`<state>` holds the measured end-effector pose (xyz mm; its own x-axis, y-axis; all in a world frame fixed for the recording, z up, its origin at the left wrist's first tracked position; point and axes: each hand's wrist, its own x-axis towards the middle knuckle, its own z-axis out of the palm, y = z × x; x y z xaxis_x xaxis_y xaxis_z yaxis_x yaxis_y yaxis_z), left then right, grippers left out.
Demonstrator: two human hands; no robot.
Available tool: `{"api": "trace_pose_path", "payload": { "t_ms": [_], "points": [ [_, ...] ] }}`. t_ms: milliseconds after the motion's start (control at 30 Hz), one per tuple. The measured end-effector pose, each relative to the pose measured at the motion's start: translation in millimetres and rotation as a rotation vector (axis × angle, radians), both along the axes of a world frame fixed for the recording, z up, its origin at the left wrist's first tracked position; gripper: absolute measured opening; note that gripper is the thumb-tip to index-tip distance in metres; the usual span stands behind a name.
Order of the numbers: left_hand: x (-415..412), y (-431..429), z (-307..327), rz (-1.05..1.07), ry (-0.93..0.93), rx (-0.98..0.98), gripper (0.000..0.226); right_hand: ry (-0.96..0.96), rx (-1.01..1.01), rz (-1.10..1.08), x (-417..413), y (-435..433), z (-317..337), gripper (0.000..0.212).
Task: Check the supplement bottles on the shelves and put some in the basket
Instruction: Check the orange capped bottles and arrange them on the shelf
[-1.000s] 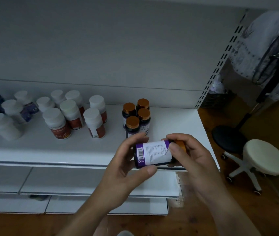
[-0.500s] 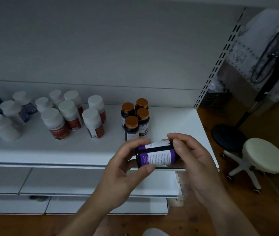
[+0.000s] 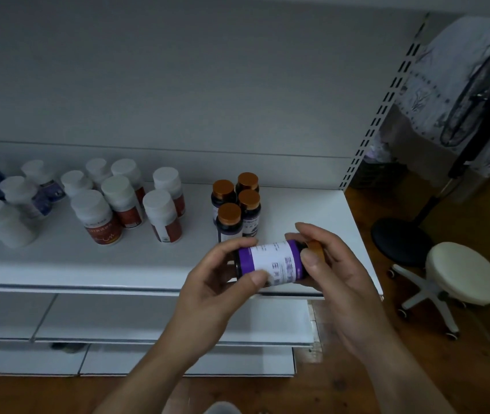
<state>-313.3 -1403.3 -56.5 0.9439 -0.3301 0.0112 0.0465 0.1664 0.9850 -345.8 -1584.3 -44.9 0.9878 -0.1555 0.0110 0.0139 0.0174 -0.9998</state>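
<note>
Just in front of the shelf, both the left hand and right hand pinch a purple-labelled bottle lying sideways, label up, so checking is under way; no basket shows, so nothing looks packed yet.
</note>
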Motion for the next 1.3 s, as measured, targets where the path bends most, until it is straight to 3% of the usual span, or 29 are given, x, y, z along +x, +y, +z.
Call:
{"api": "trace_pose_path", "payload": {
  "t_ms": [233, 500, 600, 667, 733, 967, 1100, 1300],
  "points": [
    [-5.7, -3.1, 1.9, -0.044, -0.016, -0.01, 0.043, 0.004, -0.021, -0.08, 0.5, -2.4, -0.3, 0.033],
    [-6.7, -10.1, 5.3, 0.012, 0.049, 0.008, 0.027, -0.024, -0.022, -0.07, -7.1, -8.7, -1.7, 0.028],
    [-10.2, -12.2, 2.8, -0.013, -0.003, 0.004, 0.042, -0.018, -0.066, -0.115, -7.7, -11.4, -2.8, 0.033],
    [-11.6, -15.1, 4.5, -0.001, -0.019, 0.006, 0.038, -0.016, -0.078, -0.112, -8.9, -13.4, -3.1, 0.036],
    [-13.4, -19.7, 6.6, 0.032, 0.014, 0.014, 0.031, -0.028, -0.059, -0.067, -10.3, -15.9, -3.9, 0.037],
    [-17.6, -35.5, 5.0, 0.112, 0.103, 0.074, 0.042, -0.05, -0.003, -0.082, -14.9, -22.8, -8.4, 0.037],
    [-22.5, -45.7, 3.4, 0.119, 0.147, 0.098, 0.044, -0.032, 0.038, -0.006, -18.9, -30.4, -16.6, 0.028],
    [-31.8, -65.6, -0.4, 0.183, 0.221, 0.119, 0.045, -0.011, 0.05, 0.058, -27.2, -43.1, -32.9, 0.047]
  ]
}}
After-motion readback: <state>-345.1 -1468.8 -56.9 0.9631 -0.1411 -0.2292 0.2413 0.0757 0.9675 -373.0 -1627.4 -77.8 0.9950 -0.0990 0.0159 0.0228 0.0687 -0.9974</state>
